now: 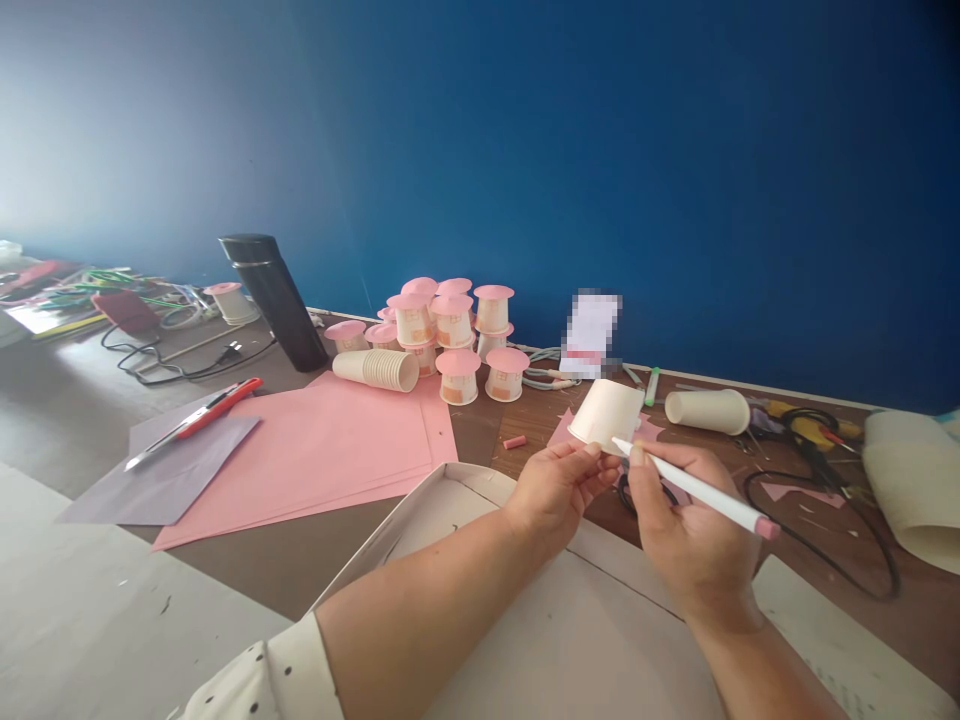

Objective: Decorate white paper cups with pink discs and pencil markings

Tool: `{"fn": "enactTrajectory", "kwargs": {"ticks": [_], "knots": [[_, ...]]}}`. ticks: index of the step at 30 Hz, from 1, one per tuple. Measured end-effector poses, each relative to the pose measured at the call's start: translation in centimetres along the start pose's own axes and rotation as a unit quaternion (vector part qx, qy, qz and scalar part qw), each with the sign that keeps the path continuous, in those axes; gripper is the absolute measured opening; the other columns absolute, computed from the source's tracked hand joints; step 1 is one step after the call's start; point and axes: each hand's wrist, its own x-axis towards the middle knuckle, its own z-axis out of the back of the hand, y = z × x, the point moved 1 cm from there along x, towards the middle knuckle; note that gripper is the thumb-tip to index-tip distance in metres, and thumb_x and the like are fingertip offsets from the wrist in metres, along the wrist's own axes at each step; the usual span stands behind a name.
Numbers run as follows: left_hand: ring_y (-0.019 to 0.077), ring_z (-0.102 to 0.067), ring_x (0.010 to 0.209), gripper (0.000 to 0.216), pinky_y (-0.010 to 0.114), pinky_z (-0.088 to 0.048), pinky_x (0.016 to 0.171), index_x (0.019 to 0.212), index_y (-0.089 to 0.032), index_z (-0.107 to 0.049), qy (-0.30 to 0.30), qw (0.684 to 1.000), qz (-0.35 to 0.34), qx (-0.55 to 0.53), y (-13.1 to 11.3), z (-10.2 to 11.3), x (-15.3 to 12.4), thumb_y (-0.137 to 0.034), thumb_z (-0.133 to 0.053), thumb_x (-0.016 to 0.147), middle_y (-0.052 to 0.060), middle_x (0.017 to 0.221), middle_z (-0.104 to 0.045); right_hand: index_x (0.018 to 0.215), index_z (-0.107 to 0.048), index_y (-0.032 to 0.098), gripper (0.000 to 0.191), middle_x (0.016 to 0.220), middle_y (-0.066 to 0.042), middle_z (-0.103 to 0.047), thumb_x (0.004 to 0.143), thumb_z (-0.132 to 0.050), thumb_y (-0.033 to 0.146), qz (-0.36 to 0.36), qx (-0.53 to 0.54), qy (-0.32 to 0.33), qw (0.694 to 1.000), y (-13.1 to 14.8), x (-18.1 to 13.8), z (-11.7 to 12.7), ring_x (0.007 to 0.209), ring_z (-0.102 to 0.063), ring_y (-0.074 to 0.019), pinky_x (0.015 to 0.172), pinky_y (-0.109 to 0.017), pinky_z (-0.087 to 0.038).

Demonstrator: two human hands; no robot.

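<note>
My left hand (559, 490) grips a white paper cup (606, 412) by its rim; the cup is upside down and slightly tilted. In my right hand (694, 530) is a white marker (705, 490) with a pink end, and its tip meets the cup near the rim. Both hands are closed, above the far edge of a shallow white box lid (525, 640). Finished-looking cup houses (459, 378) with pink round paper roofs and drawn windows and doors stand stacked by the wall. A pink marker cap (514, 442) lies on the table left of the cup.
Nested paper cups (375, 370) lie beside pink paper sheets (315, 450). A red utility knife (195, 422) rests on grey paper (187, 480). A black flask (277, 305) stands behind. On the right are more cups (707, 411), a black cable (825, 570) and paper scraps.
</note>
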Motion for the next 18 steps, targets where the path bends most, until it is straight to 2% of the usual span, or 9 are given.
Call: {"fn": "enactTrajectory", "kwargs": {"ticks": [8,18], "knots": [[0.0120,-0.063,0.078,0.014,0.028,-0.046,0.093,0.081,-0.009,-0.070,0.005,1.000,-0.006,0.007,0.14,0.22,0.08,-0.021,-0.076,0.077,0.007,0.080,-0.068,0.093,-0.067,0.019,0.014,0.084,-0.005,-0.070,0.088,-0.063,0.031,0.012,-0.005,-0.005,1.000,0.22,0.17,-0.01,0.071,-0.066,-0.0152,0.061,-0.025,-0.053],[0.0115,-0.063,0.077,0.010,0.027,-0.047,0.093,0.082,-0.008,-0.070,0.002,1.000,-0.002,0.006,0.07,0.14,0.10,-0.018,-0.071,0.081,0.007,0.080,-0.068,0.093,-0.066,0.019,0.013,0.084,-0.005,-0.070,0.088,-0.063,0.030,0.009,0.002,0.000,1.000,0.07,0.06,0.02,0.071,-0.066,-0.0155,0.061,-0.026,-0.053]]}}
